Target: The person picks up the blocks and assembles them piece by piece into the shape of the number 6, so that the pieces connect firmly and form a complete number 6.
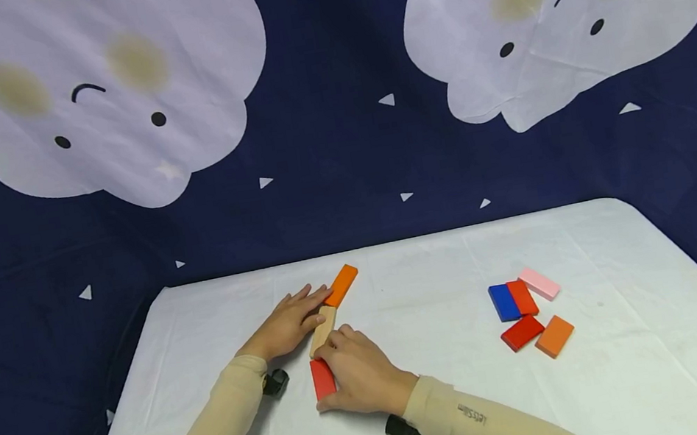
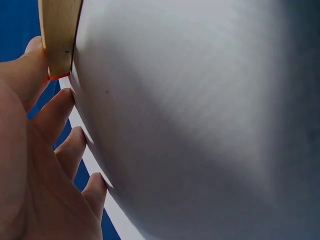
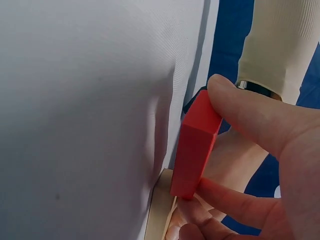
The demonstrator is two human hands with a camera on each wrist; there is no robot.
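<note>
On the white counter [image 1: 426, 296], the left hand [image 1: 285, 328] has its fingers extended, touching the beige block [image 1: 322, 334] and orange block [image 1: 342, 285]. The red block [image 1: 323, 378], pinched by the right hand [image 1: 365, 373] between thumb and fingers, meets the beige one's near end. Well apart rightward lie a blue block [image 1: 503, 303], two further red blocks [image 1: 522, 333], a pink block [image 1: 540, 283] and a second orange block [image 1: 555, 336]

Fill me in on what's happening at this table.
A person's right hand grips a red block at the near end of a plain wooden block. The left hand touches the wooden block and an orange block beyond it; the three form a rough line. Five more blocks lie grouped to the right on the white tablecloth.
</note>
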